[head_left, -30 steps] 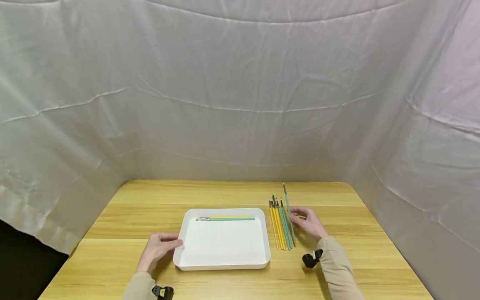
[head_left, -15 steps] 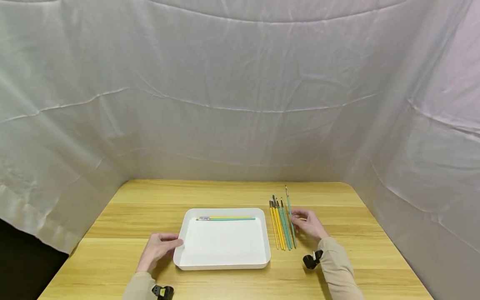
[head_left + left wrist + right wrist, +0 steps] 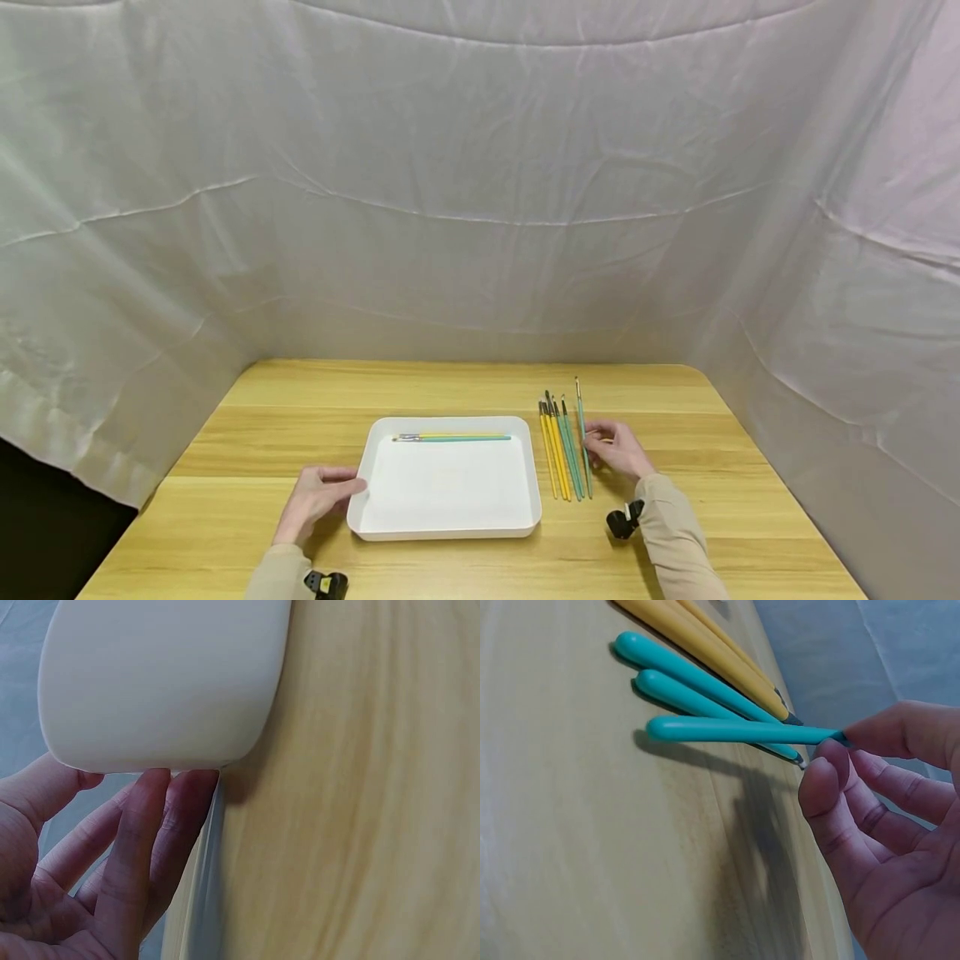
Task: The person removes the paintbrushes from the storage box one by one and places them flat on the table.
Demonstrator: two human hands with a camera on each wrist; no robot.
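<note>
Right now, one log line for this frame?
right hand: pinches teal brush | left hand: touches white tray | tray: two brushes

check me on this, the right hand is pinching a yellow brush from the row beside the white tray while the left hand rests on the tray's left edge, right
Not quite: the brush pinched by the right hand is teal, not yellow, as the right wrist view shows. The rest holds: it comes from the row beside the white tray, and the left hand rests on the tray's left edge.
</note>
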